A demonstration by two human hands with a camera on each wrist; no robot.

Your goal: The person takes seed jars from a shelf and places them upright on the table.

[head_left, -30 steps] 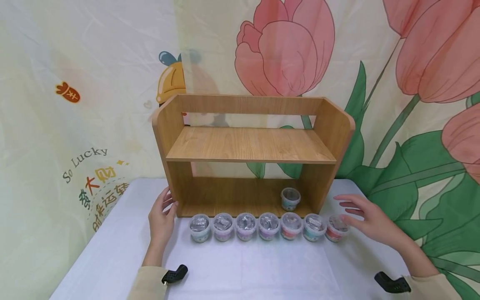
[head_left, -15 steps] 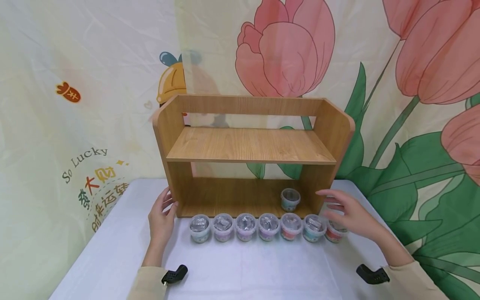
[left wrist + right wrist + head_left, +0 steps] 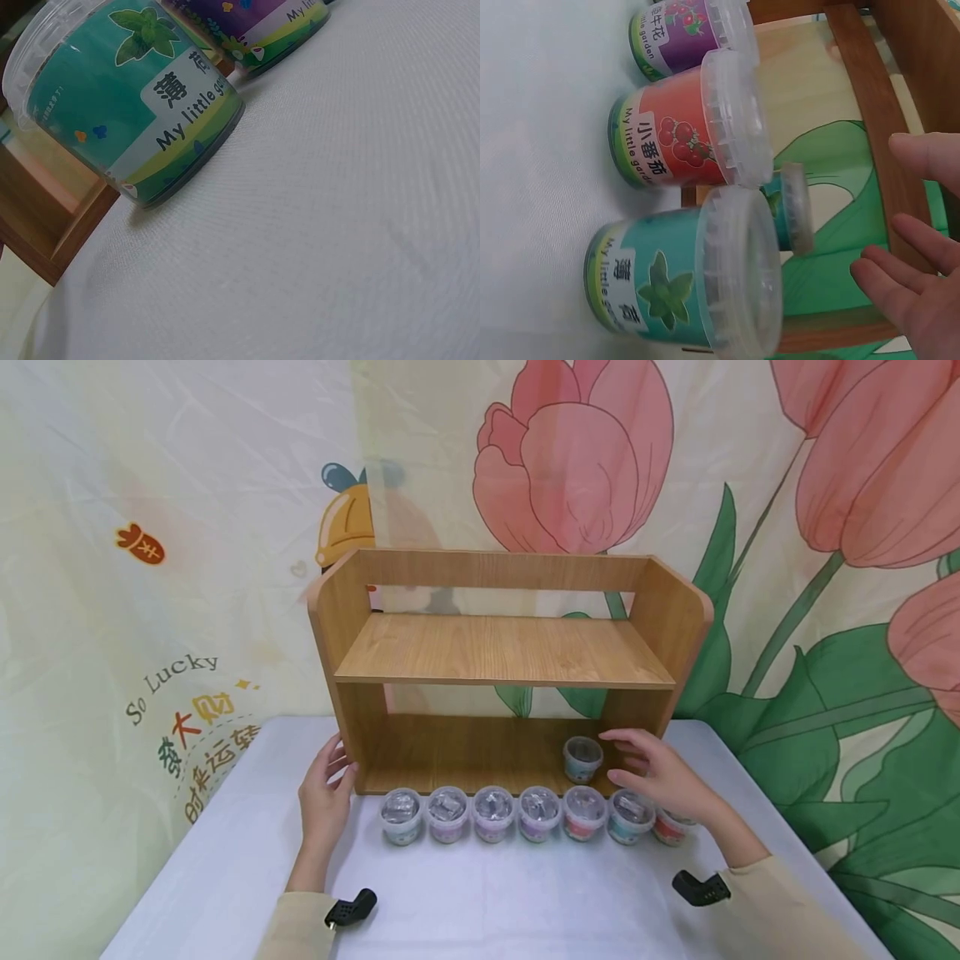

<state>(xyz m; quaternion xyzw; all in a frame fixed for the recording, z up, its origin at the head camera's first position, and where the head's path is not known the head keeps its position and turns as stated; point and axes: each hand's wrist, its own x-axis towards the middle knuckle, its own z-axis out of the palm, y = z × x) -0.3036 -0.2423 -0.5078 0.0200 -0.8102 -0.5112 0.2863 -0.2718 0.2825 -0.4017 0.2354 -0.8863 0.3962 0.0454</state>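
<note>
A small plastic tub with a clear lid and green-blue label (image 3: 582, 759) stands on the lower board of the wooden shelf (image 3: 495, 647), near its right end. My right hand (image 3: 667, 777) reaches over the row's right end, its fingers and thumb spread just right of that tub, apart from it as far as I can see. At the shelf's left side, my left hand (image 3: 326, 793) rests against the outer panel near its base. A row of similar tubs stands before the shelf, among them a mint tub (image 3: 667, 289) and a red tomato tub (image 3: 682, 139).
The shelf stands on a white-clothed table (image 3: 480, 902). A red-labelled tub (image 3: 670, 829) at the row's right end is partly hidden by the right hand. Behind hangs a cloth printed with tulips (image 3: 577, 468). The left wrist view shows a mint tub (image 3: 112, 97) close by.
My right hand has moved left from beyond the row's right end to beside the tub on the lower board. The left hand and the tubs have stayed in place.
</note>
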